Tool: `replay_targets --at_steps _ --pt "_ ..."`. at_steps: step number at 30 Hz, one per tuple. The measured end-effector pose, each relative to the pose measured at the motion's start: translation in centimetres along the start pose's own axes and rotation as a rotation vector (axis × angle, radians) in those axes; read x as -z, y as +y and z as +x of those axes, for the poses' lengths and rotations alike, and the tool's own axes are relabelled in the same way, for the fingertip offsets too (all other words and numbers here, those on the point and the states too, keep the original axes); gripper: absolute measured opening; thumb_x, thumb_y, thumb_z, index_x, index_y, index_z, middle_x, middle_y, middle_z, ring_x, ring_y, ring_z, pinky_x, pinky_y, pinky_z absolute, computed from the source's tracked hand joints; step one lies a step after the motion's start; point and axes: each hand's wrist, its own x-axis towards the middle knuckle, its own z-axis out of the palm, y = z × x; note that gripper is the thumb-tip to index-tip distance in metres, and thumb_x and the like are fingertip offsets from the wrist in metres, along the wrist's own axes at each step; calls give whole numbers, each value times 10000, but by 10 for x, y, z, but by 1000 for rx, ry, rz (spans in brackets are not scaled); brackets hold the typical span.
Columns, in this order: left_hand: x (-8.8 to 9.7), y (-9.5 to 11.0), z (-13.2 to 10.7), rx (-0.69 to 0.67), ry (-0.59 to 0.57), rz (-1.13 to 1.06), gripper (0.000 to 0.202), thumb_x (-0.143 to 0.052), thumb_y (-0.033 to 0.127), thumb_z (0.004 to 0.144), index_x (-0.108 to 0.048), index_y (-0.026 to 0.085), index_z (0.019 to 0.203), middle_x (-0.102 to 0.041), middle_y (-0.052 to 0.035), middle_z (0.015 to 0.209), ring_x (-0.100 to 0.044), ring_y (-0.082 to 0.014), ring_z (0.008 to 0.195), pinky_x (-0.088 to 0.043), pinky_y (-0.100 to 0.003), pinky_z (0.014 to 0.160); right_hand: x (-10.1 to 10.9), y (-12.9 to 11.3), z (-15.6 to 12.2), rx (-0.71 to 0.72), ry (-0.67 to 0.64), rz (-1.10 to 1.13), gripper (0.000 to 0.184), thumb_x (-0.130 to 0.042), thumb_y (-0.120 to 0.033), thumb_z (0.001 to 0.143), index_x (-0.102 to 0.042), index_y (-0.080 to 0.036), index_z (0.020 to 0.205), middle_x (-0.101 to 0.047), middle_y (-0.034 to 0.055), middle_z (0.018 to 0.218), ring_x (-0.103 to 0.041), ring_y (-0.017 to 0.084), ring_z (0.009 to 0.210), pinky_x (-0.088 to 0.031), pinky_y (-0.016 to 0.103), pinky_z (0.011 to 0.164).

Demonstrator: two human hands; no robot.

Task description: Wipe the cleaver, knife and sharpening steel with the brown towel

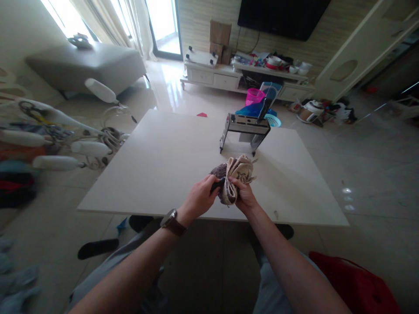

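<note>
Above the near part of the white table (163, 165), my left hand (202, 195) is closed around a short black handle (217, 185); what it belongs to is hidden by the fabric. My right hand (244, 195) grips a bunched brown and beige cloth (240, 169), its thumb pressed on the folds. The two hands are close together, with the cloth between them and the black handle against its left side. Just beyond the cloth stands a metal frame-like device (247, 124) with an upright black lever (264, 110).
Left of the table, a white lamp-like fixture (88, 148) with several arms lies in a tangle. Behind the table are a pink basket (254, 96) and a light-blue basket (274, 121). A red bag (353, 283) rests at lower right. A low cabinet (209, 78) lines the far wall.
</note>
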Motion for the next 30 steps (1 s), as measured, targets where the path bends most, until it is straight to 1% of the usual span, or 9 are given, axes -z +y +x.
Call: replay_targets --at_steps 7,10,13,16,18,20,22,24,30 --pt "-4 2 -2 -12 -34 55 117 -516 224 979 -576 215 1079 -681 -96 1127 -680 -241 941 -493 -341 764 -2 4 -3 38 -10 -15 407 -872 -184 611 -703 -201 981 -769 -28 860 -709 149 753 -610 261 704" --pt "-3 4 -2 1 -54 35 111 -521 261 986 -581 210 1064 -687 -102 1101 -678 -246 934 -486 -342 760 -1 4 -2 32 11 -16 438 -875 -175 595 -709 -199 999 -772 -27 874 -702 143 725 -605 256 677" --pt "-2 5 -1 43 -30 -28 97 -571 274 961 -603 214 1029 -712 -85 1026 -674 -235 920 -478 -329 761 -1 4 -1 50 36 -29 391 -875 -172 585 -708 -190 937 -766 -25 845 -699 142 710 -599 254 669" --pt "-2 4 2 147 -5 -178 105 -606 303 935 -625 207 974 -706 -40 840 -649 -182 742 -464 -286 665 -1 2 0 81 32 -38 382 -874 -168 581 -702 -196 920 -770 -20 871 -710 157 743 -609 279 702" --pt "-3 2 5 249 -6 -356 157 -619 347 917 -627 191 939 -666 -7 714 -580 -136 576 -433 -253 557 -2 -1 0 89 17 -50 404 -877 -169 573 -703 -201 936 -772 -18 883 -712 167 744 -618 308 714" --pt "-5 0 8 328 -11 -563 218 -643 388 883 -623 172 906 -654 2 682 -518 -101 478 -403 -233 476 -3 -3 -1 89 4 -65 427 -883 -175 566 -700 -204 951 -772 -17 883 -709 174 735 -623 331 722" --pt "-6 -2 10 379 -12 -738 261 -668 408 839 -616 155 877 -670 -10 702 -501 -83 436 -377 -221 425 -3 -4 -2 94 1 -71 448 -888 -181 558 -695 -205 962 -771 -19 885 -706 173 738 -622 336 737" --pt "-6 -3 12 427 -32 -847 285 -673 418 816 -607 143 856 -685 -24 706 -497 -75 404 -336 -212 392 -3 -5 -3 107 3 -66 456 -891 -186 554 -690 -208 962 -769 -24 890 -703 167 751 -616 323 752" --pt "-6 3 10 543 -94 -998 287 -646 420 813 -574 143 801 -699 -45 671 -470 -66 361 -270 -207 370 -2 -4 -3 87 -24 -87 381 -883 -234 591 -680 -205 912 -750 -26 830 -691 165 732 -602 296 697"
